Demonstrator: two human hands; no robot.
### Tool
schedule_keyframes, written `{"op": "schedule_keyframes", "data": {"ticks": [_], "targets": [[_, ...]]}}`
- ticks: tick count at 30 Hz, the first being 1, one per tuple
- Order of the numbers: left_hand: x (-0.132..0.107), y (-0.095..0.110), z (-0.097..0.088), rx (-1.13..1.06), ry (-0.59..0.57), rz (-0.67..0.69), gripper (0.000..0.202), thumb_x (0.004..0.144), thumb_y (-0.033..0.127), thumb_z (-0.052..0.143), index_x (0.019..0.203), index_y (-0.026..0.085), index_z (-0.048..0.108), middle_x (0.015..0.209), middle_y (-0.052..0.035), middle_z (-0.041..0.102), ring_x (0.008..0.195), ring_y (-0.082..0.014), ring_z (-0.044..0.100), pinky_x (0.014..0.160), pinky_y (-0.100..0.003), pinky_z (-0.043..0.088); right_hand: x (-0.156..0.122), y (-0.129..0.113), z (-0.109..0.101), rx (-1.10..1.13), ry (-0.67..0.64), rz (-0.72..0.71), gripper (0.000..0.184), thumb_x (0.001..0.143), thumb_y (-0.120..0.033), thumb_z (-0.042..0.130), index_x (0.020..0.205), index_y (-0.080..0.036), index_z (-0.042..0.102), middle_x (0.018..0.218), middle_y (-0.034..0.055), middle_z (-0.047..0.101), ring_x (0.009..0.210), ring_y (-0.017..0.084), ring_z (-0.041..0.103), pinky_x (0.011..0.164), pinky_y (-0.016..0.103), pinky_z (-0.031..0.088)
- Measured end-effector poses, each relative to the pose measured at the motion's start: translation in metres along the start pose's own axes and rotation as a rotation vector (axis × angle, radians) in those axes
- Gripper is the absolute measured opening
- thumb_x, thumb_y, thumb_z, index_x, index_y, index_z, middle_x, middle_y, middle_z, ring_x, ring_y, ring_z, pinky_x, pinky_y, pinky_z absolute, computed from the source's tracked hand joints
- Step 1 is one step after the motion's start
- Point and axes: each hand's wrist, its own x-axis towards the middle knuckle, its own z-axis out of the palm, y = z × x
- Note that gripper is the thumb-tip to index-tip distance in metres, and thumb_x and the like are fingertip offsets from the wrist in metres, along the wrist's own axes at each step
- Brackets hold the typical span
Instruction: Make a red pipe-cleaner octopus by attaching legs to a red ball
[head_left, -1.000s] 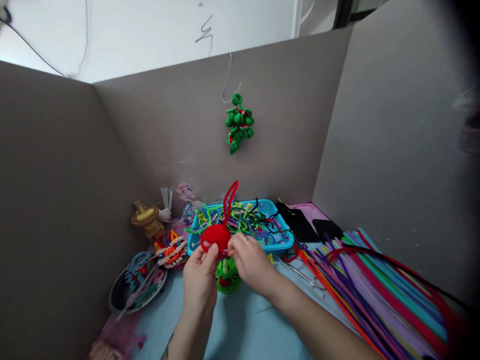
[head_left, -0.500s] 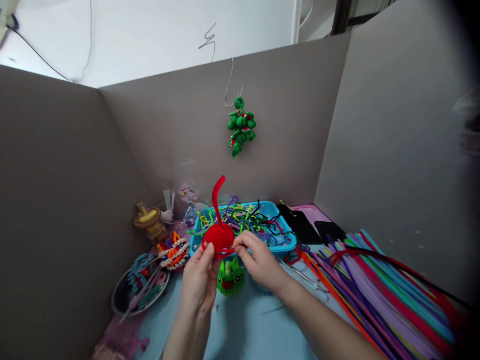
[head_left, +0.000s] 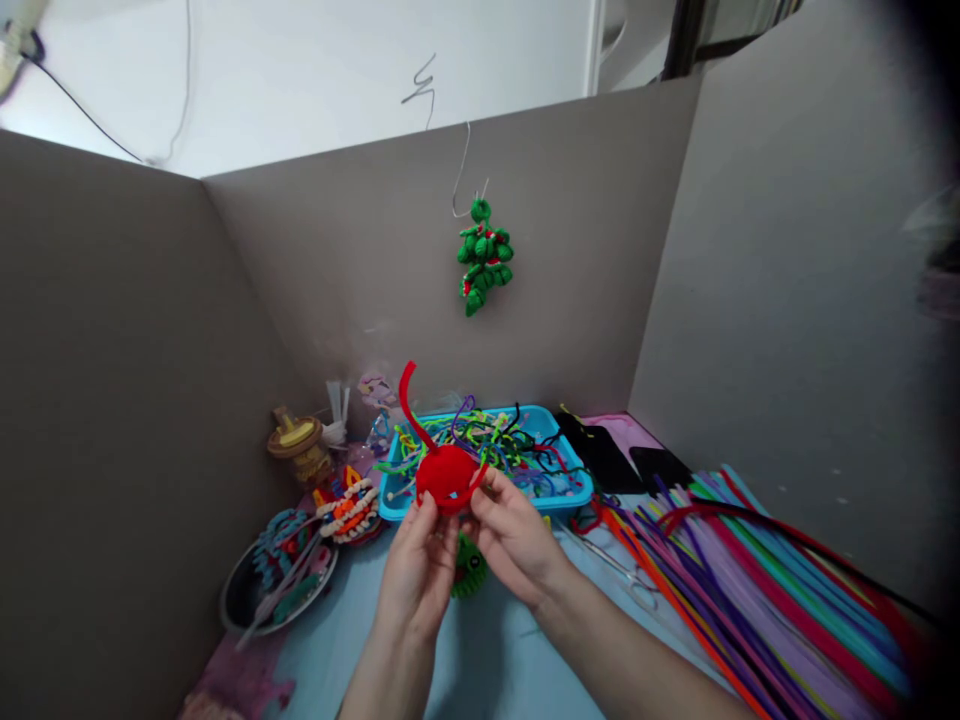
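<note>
Between my hands is a rounded red pipe-cleaner piece, held up above the blue table surface. One long red end sticks up from its top and leans left. My left hand pinches its lower left edge with thumb and fingers. At the lower right, my right hand grips a red strand that runs along the piece's bottom edge. Below and behind my hands stands a green pipe-cleaner figure with a black eye, mostly hidden by them.
A blue basket of tangled pipe-cleaner scraps stands behind my hands. Loose coloured pipe cleaners and scissors lie to the right. A metal bowl with trinkets sits left. A green ornament hangs on the grey partition.
The red piece has shifted slightly right and its upright end now leans further left. My hands have come closer together, covering more of the green figure.
</note>
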Motion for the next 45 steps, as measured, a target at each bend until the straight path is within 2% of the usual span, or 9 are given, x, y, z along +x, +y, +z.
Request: {"op": "schedule_keyframes", "data": {"ticks": [5, 15, 21, 31, 37, 39, 41, 43, 45], "targets": [[-0.001, -0.008, -0.002, -0.029, 0.002, 0.017, 0.023, 0.086, -0.003, 0.047, 0.082, 0.012, 0.064, 0.075, -0.0012, 0.071, 0.058, -0.0068, 0.066, 0.054, -0.013, 0.054, 0.000, 0.003, -0.001, -0.032, 0.037, -0.054, 0.033, 0.058, -0.029, 0.084, 0.076, -0.019, 0.059, 0.076, -0.0032, 0.061, 0.068, 0.011, 0.053, 0.063, 0.022, 0.039], [-0.001, -0.012, -0.002, -0.049, 0.007, 0.090, 0.021, 0.084, -0.002, 0.050, 0.079, 0.014, 0.064, 0.077, -0.0005, 0.070, 0.059, -0.0057, 0.064, 0.057, -0.014, 0.054, -0.004, 0.001, 0.004, -0.045, 0.063, -0.052, 0.029, 0.067, -0.034, 0.075, 0.086, -0.021, 0.058, 0.090, 0.0024, 0.064, 0.074, 0.016, 0.056, 0.061, 0.025, 0.040], [-0.004, -0.011, -0.001, -0.035, 0.023, 0.085, 0.019, 0.083, -0.001, 0.052, 0.079, 0.013, 0.063, 0.075, -0.0008, 0.069, 0.058, -0.0057, 0.064, 0.056, -0.014, 0.054, -0.003, 0.002, 0.004, -0.084, 0.070, -0.065, 0.030, 0.063, -0.035, 0.079, 0.071, -0.020, 0.054, 0.074, -0.0027, 0.059, 0.065, 0.012, 0.051, 0.060, 0.023, 0.039], [-0.004, -0.022, -0.005, -0.013, -0.038, 0.053, 0.015, 0.079, 0.000, 0.058, 0.081, 0.014, 0.063, 0.077, -0.0004, 0.070, 0.062, -0.0067, 0.065, 0.058, -0.014, 0.052, 0.004, 0.012, -0.002, -0.068, 0.170, -0.133, 0.032, 0.065, -0.041, 0.076, 0.077, -0.023, 0.051, 0.074, -0.0027, 0.061, 0.072, 0.017, 0.059, 0.063, 0.028, 0.044], [0.004, -0.027, -0.013, 0.083, -0.015, 0.000, 0.009, 0.079, 0.016, 0.065, 0.089, 0.016, 0.064, 0.089, -0.0044, 0.070, 0.070, -0.0111, 0.065, 0.062, -0.021, 0.051, 0.016, 0.010, -0.017, -0.131, 0.275, -0.205, 0.035, 0.062, -0.041, 0.075, 0.076, -0.023, 0.049, 0.071, -0.0040, 0.058, 0.062, 0.014, 0.055, 0.056, 0.026, 0.041], [0.009, -0.025, -0.017, 0.167, 0.056, 0.046, 0.015, 0.079, 0.024, 0.067, 0.093, 0.018, 0.064, 0.096, -0.0058, 0.068, 0.080, -0.0132, 0.066, 0.065, -0.021, 0.049, 0.021, 0.007, -0.022, -0.186, 0.299, -0.237, 0.034, 0.063, -0.041, 0.074, 0.075, -0.023, 0.049, 0.068, -0.0044, 0.057, 0.058, 0.013, 0.052, 0.054, 0.024, 0.039], [0.014, -0.019, -0.020, 0.283, 0.066, 0.194, 0.025, 0.075, 0.026, 0.071, 0.098, 0.020, 0.065, 0.107, -0.0057, 0.067, 0.097, -0.0141, 0.063, 0.074, -0.021, 0.047, 0.023, 0.003, -0.024, -0.216, 0.293, -0.244, 0.031, 0.063, -0.037, 0.075, 0.075, -0.022, 0.050, 0.066, -0.0049, 0.055, 0.057, 0.012, 0.050, 0.054, 0.024, 0.038], [0.018, -0.011, -0.021, 0.406, -0.034, 0.336, 0.036, 0.067, 0.024, 0.077, 0.102, 0.022, 0.067, 0.115, -0.0048, 0.065, 0.110, -0.0150, 0.057, 0.085, -0.020, 0.044, 0.022, -0.001, -0.023, -0.264, 0.247, -0.250, 0.028, 0.064, -0.033, 0.074, 0.077, -0.021, 0.051, 0.067, -0.0048, 0.056, 0.059, 0.012, 0.051, 0.057, 0.024, 0.040], [0.020, -0.004, -0.021, 0.492, -0.142, 0.353, 0.037, 0.063, 0.026, 0.079, 0.099, 0.019, 0.069, 0.110, -0.0067, 0.068, 0.106, -0.0174, 0.060, 0.088, -0.023, 0.044, 0.019, -0.006, -0.020, -0.341, 0.175, -0.270, 0.024, 0.068, -0.030, 0.070, 0.080, -0.021, 0.051, 0.070, -0.0046, 0.056, 0.062, 0.012, 0.052, 0.060, 0.024, 0.041]]}}
